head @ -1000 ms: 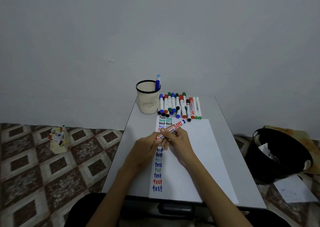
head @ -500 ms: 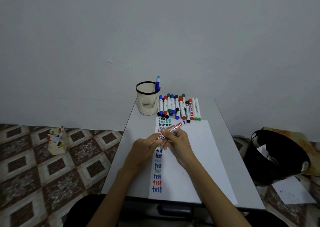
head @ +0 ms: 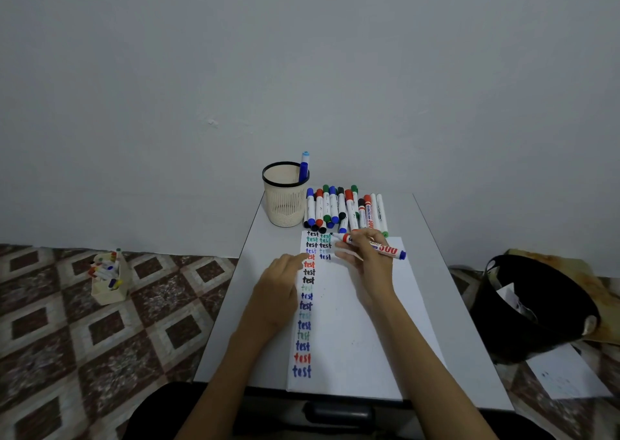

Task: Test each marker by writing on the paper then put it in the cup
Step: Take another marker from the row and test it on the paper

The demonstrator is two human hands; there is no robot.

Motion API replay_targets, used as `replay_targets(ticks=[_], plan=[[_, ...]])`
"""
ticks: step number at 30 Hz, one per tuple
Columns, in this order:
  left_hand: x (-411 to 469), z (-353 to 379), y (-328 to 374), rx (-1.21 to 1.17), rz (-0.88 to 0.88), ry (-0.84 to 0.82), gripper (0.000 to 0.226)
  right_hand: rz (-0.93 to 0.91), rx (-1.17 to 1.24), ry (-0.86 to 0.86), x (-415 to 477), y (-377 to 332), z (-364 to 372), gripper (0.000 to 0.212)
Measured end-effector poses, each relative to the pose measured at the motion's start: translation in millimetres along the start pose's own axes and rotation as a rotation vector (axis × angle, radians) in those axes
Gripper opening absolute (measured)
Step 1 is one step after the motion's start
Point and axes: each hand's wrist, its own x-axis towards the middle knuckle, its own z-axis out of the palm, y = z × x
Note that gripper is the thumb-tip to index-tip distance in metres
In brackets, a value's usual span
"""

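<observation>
Grey worktop (head: 436, 288) beneath both hands, carrying a white paper (head: 352, 339) laid lengthwise under them, probably for writing without any reach. Down the sheet's left edge, under and behind the left hand (head: 281, 285), a long column (head: 303, 325) of "test" words in several colours; beside it a second, shorter column, just ahead of the right hand (head: 372, 258). Farther out, at the far edge: a mesh cup (head: 284, 201) ahead of the left hand with one blue marker (head: 304, 167) standing inside, and a row of capped markers (head: 342, 208) ahead of the right hand, likely the untested stock, kept within easy pick-up. Left hand lying back-up on the paper's edge, one finger stretched onto the sheet, seemingly to pin it; contents of the tucked fingers, if any, hidden. Right hand clamped round a marker (head: 385, 249) in a writing grip, tip (head: 335, 236) aimed left at the short column, hovering or just touching: cannot tell which.
</observation>
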Motion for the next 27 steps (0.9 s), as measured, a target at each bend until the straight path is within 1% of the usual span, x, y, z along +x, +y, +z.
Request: replay_targets(ticks=[1,4,6,9,12,13,16,19,23,27], plan=[[0,0,0,-0.008,-0.012,-0.006,0.066,0.01,-0.017,-0.019,3,1,1,0.015],[-3,1,-6,0.004,-0.05,-0.036,0.048,0.014,-0.112,-0.076,9,3,7,0.017],[-3,2,-8,-0.013,-0.073,-0.066,0.047,0.013,-0.174,-0.105,16,5,12,0.014],[-2,3,-11,-0.034,-0.09,-0.079,0.038,0.0,-0.245,-0.105,24,11,20,0.027],[-1,7,-18,-0.023,-0.07,-0.068,0.023,-0.01,-0.354,-0.104,29,18,22,0.03],[-1,7,-19,-0.019,-0.064,-0.07,0.022,-0.018,-0.386,-0.105,30,20,21,0.032],[-1,9,-20,-0.024,-0.052,-0.066,0.032,-0.058,-0.483,-0.111,33,25,19,0.033],[-1,11,-23,-0.025,-0.055,-0.059,0.021,-0.091,-0.565,-0.11,34,27,17,0.032],[-3,15,-27,-0.027,-0.058,-0.048,0.021,-0.102,-0.614,-0.126,35,31,17,0.025],[-3,17,-29,-0.028,-0.066,-0.039,0.021,-0.118,-0.613,-0.144,35,31,16,0.024]])
